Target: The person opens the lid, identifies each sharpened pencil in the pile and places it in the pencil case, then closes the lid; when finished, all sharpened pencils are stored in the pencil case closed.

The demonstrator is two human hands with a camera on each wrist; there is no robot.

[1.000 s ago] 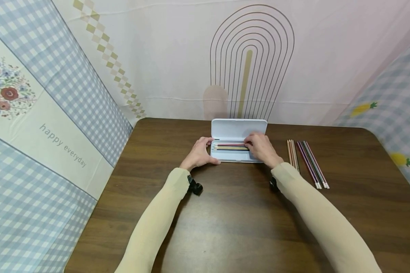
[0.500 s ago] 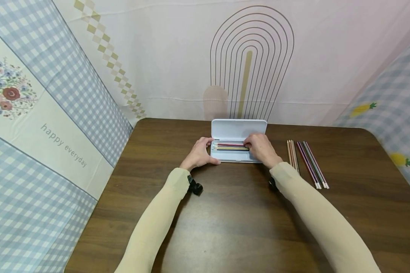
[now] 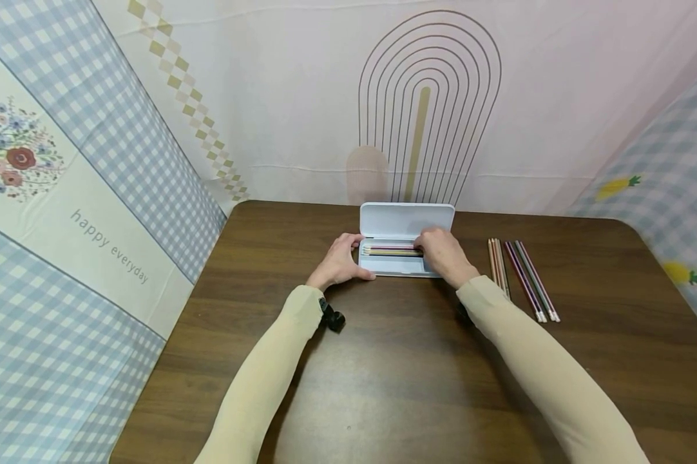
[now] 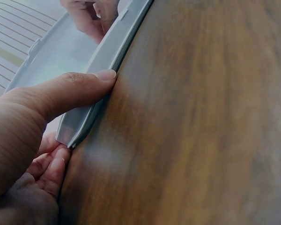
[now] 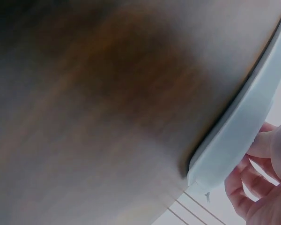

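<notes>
In the head view, a pale blue-white pencil case (image 3: 391, 265) lies with its lid (image 3: 406, 220) raised at the back of the table. Several pencils (image 3: 391, 252) lie lengthwise inside it. My left hand (image 3: 338, 261) holds the case's left end, the thumb along the front edge and the fingers round the end, as the left wrist view shows. Over the right half of the case, my right hand (image 3: 444, 254) has curled fingers at the pencils' right ends. The case wall hides those fingertips in the right wrist view.
Right of the case on the brown wooden table (image 3: 383, 374) lie two groups of pencils, light wood-coloured pencils (image 3: 498, 265) and dark purple and grey pencils (image 3: 532, 280) with white ends. A printed cloth (image 3: 290, 96) hangs behind the table.
The right hand has shifted very slightly left and toward the front, and the red pencil in the case now lies closer to the others. The left hand keeps its place.
</notes>
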